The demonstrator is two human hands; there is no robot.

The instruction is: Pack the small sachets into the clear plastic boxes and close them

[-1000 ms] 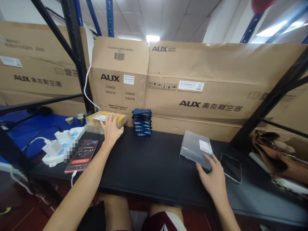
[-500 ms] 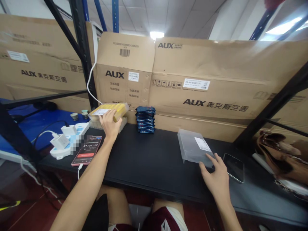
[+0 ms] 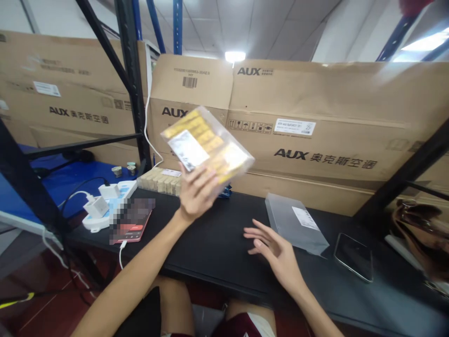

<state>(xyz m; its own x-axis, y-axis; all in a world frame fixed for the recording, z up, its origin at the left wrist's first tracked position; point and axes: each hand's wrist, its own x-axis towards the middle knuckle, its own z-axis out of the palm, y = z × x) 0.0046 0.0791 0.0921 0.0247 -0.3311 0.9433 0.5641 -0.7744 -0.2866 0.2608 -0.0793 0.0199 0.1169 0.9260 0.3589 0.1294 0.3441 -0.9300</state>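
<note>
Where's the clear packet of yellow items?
Head view: the packet is raised in the left hand, above the black desk, in front of the AUX carton.

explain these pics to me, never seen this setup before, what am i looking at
No machine here: a person is working with bare hands, and every picture comes from a camera worn on their head, looking forward and down. The left hand holds up a clear plastic packet of yellow items. The open right hand hovers beside a frosted plastic sleeve on the black table. A smartphone lies on the table too, and cardboard AUX boxes stand behind it.
</note>
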